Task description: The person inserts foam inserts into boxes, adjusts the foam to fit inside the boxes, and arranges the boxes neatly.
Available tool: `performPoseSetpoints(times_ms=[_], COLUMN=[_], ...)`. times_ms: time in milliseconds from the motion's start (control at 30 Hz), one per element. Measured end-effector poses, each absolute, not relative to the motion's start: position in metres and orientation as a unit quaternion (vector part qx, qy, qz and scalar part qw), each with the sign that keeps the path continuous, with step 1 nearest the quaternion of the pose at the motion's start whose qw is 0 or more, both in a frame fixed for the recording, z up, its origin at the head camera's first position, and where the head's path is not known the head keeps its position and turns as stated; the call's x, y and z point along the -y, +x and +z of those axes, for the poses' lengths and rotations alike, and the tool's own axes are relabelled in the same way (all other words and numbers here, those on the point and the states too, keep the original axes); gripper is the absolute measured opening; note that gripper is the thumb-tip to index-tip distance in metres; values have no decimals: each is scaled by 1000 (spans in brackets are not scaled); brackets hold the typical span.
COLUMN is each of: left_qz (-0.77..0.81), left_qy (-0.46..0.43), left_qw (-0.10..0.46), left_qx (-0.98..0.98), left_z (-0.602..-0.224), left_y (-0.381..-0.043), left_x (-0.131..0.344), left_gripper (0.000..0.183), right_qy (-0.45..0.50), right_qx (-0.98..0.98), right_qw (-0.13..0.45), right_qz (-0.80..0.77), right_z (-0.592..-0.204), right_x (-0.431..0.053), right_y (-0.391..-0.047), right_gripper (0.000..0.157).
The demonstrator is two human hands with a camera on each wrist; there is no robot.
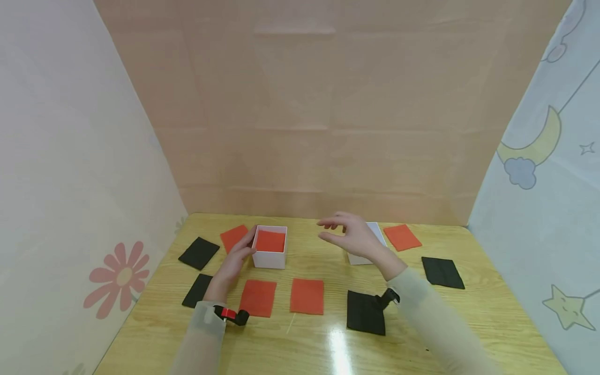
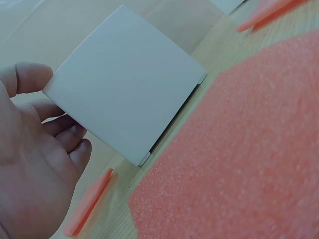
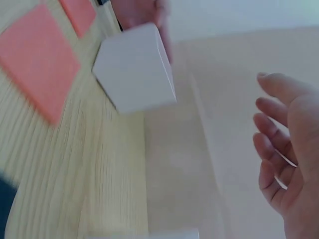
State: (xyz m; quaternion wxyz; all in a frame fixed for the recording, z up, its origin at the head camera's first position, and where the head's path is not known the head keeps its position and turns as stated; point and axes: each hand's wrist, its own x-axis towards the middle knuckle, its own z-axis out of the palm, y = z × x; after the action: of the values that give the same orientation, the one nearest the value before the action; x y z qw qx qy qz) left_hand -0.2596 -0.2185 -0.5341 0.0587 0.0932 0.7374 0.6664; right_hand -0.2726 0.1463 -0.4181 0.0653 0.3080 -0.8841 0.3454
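My left hand [image 1: 230,264] holds the left side of a white open-topped box [image 1: 269,260], thumb at the front corner and fingers along the side wall. Inside the box lies an orange foam square [image 1: 270,241]. In the left wrist view the thumb touches the edge of the white box [image 2: 124,84], with loosely curled fingers below. My right hand [image 1: 353,235] hovers in the air, fingers relaxed and nothing between them. Behind it, a second white box [image 1: 360,259] is partly hidden by that hand and wrist.
Orange squares lie flat in front of the boxes [image 1: 307,296], behind my left hand [image 1: 233,237] and at the back right [image 1: 403,237]. Black squares lie at the left [image 1: 199,253], front right [image 1: 365,312] and far right [image 1: 442,272]. A paper-covered wall [image 1: 300,156] stands behind the wooden table [image 1: 304,344].
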Motion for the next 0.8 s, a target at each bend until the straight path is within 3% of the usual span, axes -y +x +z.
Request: performPoseSetpoints(times_ms=[300,500,800], left_qz=[661,664,668], left_qy=[88,88,88], left_qw=[60,57,60], left_qx=[-743,-740,-736], left_z=[-533,-533,-534], left_y=[-258,-258,-259], left_x=[221,226,229], left_gripper=[66,67,67], right_qy=[176,52,-7], right_qx=[882,914,954], right_qw=[176,137,96], right_qz=[400,379,285], right_z=[-448,-470,-507], right_x=[-251,-296,-324], right_y=[-264,-270,-293], right_gripper=[27,52,76])
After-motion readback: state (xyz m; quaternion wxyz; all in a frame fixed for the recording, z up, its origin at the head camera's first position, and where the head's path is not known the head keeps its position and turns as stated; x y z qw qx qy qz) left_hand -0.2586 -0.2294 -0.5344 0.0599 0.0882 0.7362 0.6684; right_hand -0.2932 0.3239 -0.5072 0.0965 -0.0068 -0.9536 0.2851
